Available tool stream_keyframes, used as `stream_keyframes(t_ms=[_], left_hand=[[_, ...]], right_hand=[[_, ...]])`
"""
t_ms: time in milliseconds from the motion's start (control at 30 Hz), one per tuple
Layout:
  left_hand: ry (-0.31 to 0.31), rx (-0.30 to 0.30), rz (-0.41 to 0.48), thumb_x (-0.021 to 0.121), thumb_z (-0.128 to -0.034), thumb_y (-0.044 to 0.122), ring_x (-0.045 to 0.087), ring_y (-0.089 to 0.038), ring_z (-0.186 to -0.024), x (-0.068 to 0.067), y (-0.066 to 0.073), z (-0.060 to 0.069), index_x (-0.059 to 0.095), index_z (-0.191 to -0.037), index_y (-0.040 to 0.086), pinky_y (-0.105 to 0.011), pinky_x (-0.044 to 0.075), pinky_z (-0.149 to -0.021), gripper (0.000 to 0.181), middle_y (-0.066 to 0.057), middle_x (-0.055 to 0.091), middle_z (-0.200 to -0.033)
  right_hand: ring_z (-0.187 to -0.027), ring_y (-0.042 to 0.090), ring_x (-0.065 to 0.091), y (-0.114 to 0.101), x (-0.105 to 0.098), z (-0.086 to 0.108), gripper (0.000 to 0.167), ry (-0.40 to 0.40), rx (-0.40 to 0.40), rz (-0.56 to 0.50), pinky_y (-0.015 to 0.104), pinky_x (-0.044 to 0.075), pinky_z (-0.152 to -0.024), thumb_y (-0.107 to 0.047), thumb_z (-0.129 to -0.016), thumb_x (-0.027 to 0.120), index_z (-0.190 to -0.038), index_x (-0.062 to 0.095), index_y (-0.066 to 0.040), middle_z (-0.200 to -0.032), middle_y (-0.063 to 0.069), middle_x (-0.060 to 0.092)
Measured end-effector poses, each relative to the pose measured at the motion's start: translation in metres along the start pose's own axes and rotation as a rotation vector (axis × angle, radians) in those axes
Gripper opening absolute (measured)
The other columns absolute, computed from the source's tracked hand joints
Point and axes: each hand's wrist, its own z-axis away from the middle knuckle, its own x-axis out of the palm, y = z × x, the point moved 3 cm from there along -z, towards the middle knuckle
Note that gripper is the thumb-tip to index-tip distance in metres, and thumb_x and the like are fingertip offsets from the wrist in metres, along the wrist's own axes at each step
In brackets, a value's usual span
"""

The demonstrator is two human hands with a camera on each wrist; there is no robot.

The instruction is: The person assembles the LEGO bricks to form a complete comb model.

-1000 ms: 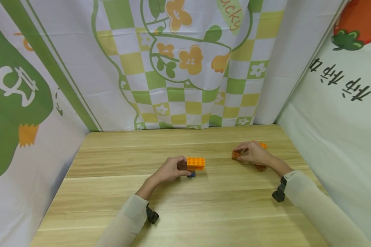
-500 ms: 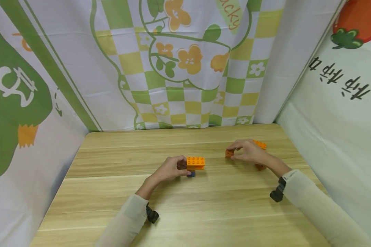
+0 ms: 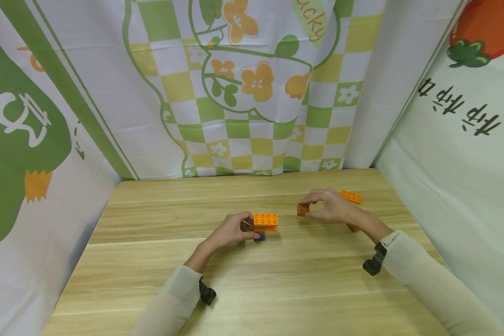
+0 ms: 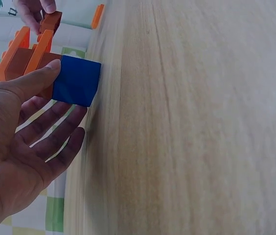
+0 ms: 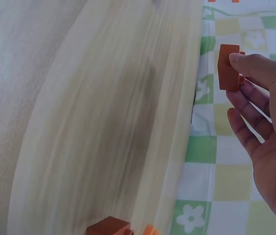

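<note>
1. Stack of blocks: located just left of the scene's middle, on or just above the tabletop; contact underneath cannot be told. As seen by the left wrist camera, it is composed, bottom to top, of blue, brown, orange, brown and orange pieces.
2. Left hand: placed at the stack's left side. The stack is grasped in its grip, the thumb being laid across a lower brown piece up to the blue one; the other fingers are partly hidden behind.
3. Brown block: held above the tabletop, to the right of the stack and slightly farther off, apart from it.
4. Right hand: the brown block is pinched in its grip, between thumb and fingers.
5. Orange block: set on the tabletop at far right, partly covered by the right hand.
6. Second brown block: set nearer than the orange block, mostly hidden by the right forearm.
7. Printed cloth: hung beyond the tabletop's far edge, patterned with green and yellow checks.
</note>
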Motion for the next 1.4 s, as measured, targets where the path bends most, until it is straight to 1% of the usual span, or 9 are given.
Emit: stream_keyframes(t_ms=[200,333,467,600,767,1000,1233,1400], left_hand=[[0.003,-0.003,0.013,0.085,-0.0927,0.016,0.075,-0.021,-0.103,0.000,0.002,0.000,0.067,-0.116,0.008,-0.031,0.062,-0.087,0.030,-0.007,0.076,-0.116],[0.001,-0.003,0.019,0.085,-0.0922,0.014,0.076,-0.022,-0.104,0.000,0.002,0.000,0.067,-0.115,0.008,-0.031,0.062,-0.087,0.030,-0.009,0.075,-0.118],[0.001,-0.001,0.021,0.086,-0.0916,0.013,0.076,-0.023,-0.104,0.000,0.002,-0.001,0.065,-0.112,0.008,-0.031,0.062,-0.086,0.029,-0.011,0.075,-0.119],[0.001,0.004,0.004,0.086,-0.0918,0.014,0.076,-0.023,-0.104,0.000,0.001,-0.001,0.064,-0.111,0.009,-0.032,0.062,-0.087,0.029,-0.010,0.075,-0.119],[0.005,0.014,-0.015,0.085,-0.0922,0.015,0.075,-0.022,-0.102,0.000,0.001,-0.001,0.064,-0.110,0.010,-0.033,0.062,-0.087,0.029,-0.009,0.076,-0.115],[0.010,0.017,-0.010,0.085,-0.0927,0.016,0.075,-0.020,-0.100,0.000,0.001,-0.001,0.063,-0.109,0.010,-0.033,0.062,-0.087,0.027,-0.007,0.076,-0.112],[0.015,0.017,-0.010,0.086,-0.0921,0.017,0.075,-0.020,-0.100,0.000,0.000,-0.001,0.064,-0.110,0.011,-0.035,0.062,-0.087,0.029,-0.007,0.076,-0.113],[0.010,0.017,-0.006,0.085,-0.0925,0.017,0.076,-0.020,-0.099,0.000,-0.001,-0.002,0.065,-0.112,0.010,-0.036,0.062,-0.088,0.029,-0.008,0.077,-0.114]], right_hand=[[-0.095,0.025,0.075,-0.011,-0.002,-0.005,0.034,-0.006,-0.021,-0.016,0.048,0.063,-0.080,-0.003,-0.080,0.091,-0.113,0.080,-0.004,-0.106,0.007,0.078],[-0.098,0.027,0.075,-0.020,-0.003,-0.011,0.034,-0.002,-0.046,-0.017,0.047,0.063,-0.083,-0.003,-0.080,0.092,-0.113,0.081,-0.004,-0.108,0.008,0.078],[-0.097,0.026,0.076,-0.029,-0.002,-0.016,0.034,-0.005,-0.077,-0.043,0.046,0.064,-0.082,-0.005,-0.081,0.092,-0.113,0.080,-0.004,-0.109,0.009,0.078],[-0.095,0.024,0.076,-0.037,-0.001,-0.020,0.034,-0.006,-0.117,-0.071,0.044,0.064,-0.081,-0.004,-0.081,0.091,-0.114,0.080,-0.002,-0.110,0.010,0.078],[-0.095,0.023,0.076,-0.044,0.001,-0.026,0.034,-0.006,-0.152,-0.069,0.042,0.064,-0.081,-0.005,-0.082,0.091,-0.114,0.080,-0.002,-0.110,0.008,0.078],[-0.094,0.026,0.076,-0.054,0.006,-0.034,0.033,-0.008,-0.214,-0.132,0.045,0.064,-0.080,0.000,-0.082,0.090,-0.113,0.078,0.002,-0.108,0.012,0.078],[-0.097,0.023,0.077,-0.062,0.009,-0.042,0.033,-0.030,-0.202,-0.125,0.040,0.064,-0.084,-0.002,-0.084,0.089,-0.115,0.079,0.000,-0.110,0.009,0.078],[-0.097,0.023,0.077,-0.067,0.012,-0.047,0.034,-0.028,-0.208,-0.126,0.039,0.064,-0.084,-0.003,-0.084,0.089,-0.116,0.079,0.000,-0.110,0.009,0.079]])
